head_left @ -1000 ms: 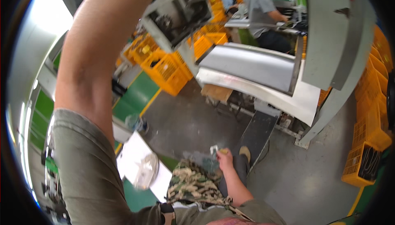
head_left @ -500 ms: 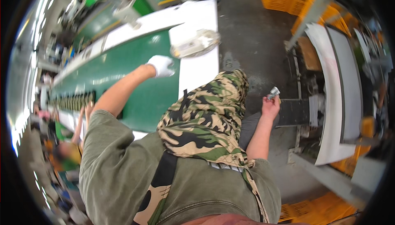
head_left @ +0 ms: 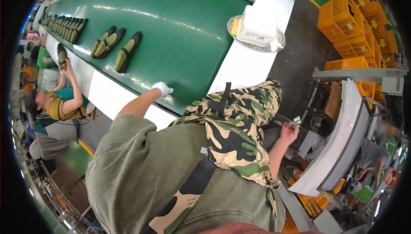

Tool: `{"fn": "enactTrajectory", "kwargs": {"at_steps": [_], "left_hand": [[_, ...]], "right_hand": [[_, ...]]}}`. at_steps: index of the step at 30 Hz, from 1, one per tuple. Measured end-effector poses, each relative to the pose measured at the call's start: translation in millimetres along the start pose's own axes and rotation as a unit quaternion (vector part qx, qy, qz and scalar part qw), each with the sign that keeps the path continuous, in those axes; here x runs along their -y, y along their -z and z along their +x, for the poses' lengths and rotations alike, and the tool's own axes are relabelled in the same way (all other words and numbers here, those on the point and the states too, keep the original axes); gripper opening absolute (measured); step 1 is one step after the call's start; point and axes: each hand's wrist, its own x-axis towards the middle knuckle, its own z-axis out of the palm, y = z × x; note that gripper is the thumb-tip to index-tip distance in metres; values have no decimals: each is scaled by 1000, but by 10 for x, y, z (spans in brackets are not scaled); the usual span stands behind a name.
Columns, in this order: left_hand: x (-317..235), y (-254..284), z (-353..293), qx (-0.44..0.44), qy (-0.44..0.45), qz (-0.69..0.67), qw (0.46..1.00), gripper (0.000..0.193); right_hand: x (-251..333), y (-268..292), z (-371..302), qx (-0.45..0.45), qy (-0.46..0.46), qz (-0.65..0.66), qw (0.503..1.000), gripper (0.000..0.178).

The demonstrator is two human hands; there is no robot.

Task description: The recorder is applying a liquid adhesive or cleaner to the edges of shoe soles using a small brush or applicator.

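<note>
My left hand [head_left: 162,90], in a white glove, is over the near edge of a green conveyor belt [head_left: 171,24]. Its fingers look curled in, and nothing shows in them. Down at my right side, my bare right hand [head_left: 289,134] is closed on a small silver metal part [head_left: 295,121], whose exact kind I cannot make out. On the belt, left of my gloved hand, lies a dark shoe with an olive-green filling [head_left: 128,52]. Beyond it is a close pair of similar shoes [head_left: 106,43], then a row of several more [head_left: 68,28].
A white plastic container [head_left: 257,25] sits on a round tray [head_left: 278,42] at the belt's end. Yellow crates [head_left: 342,18] are stacked far right, near a white-topped bench [head_left: 329,148]. At left, a co-worker [head_left: 64,103] raises a similar shoe [head_left: 62,56].
My view has swung left, bringing the shoes and the co-worker into fuller sight. My left hand now sits nearer the belt's near edge. The right hand still holds the silver part.
</note>
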Motion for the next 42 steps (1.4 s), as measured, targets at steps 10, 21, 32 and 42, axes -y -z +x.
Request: {"fn": "enactTrajectory", "kwargs": {"at_steps": [10, 21, 32, 42], "left_hand": [[-1001, 402, 505, -123, -233, -328, 907, 45], [-2554, 987, 385, -61, -348, -366, 861, 55], [-3125, 557, 395, -318, -270, -337, 844, 58], [-3021, 174, -45, -430, -460, 18, 777, 63]], "right_hand": [[89, -481, -74, -22, 18, -61, 998, 14], [-107, -108, -41, -5, 48, 19, 999, 11], [-118, -136, -23, 22, 69, 35, 997, 9], [-163, -66, 36, -52, 108, 6, 993, 15]]}}
